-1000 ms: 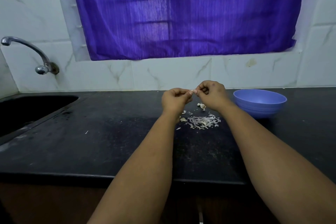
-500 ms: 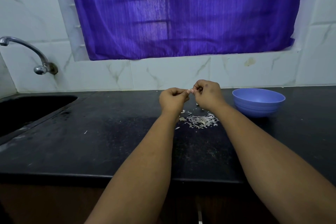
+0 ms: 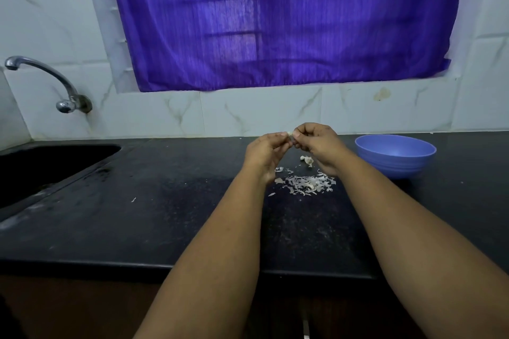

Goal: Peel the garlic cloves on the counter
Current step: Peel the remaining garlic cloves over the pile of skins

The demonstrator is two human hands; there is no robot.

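Two bare forearms, rising from the lower edge of the frame toward the centre. No sleeves, watch or rings visible. Short fingernails on the left hand (image 3: 265, 150) and right hand (image 3: 319, 143).

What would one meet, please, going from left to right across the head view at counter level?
Sink → left hand → garlic clove pinched between both hands → right hand → blue bowl.

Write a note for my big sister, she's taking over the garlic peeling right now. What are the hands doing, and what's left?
Left hand and right hand pinch one garlic clove between them, raised above the black counter.
One more clove lies on the counter under the right hand.
A pile of peeled skins lies nearer you.
The blue bowl stands to the right; no cloves show inside.
Left: finish the held clove, then peel the one lying there.
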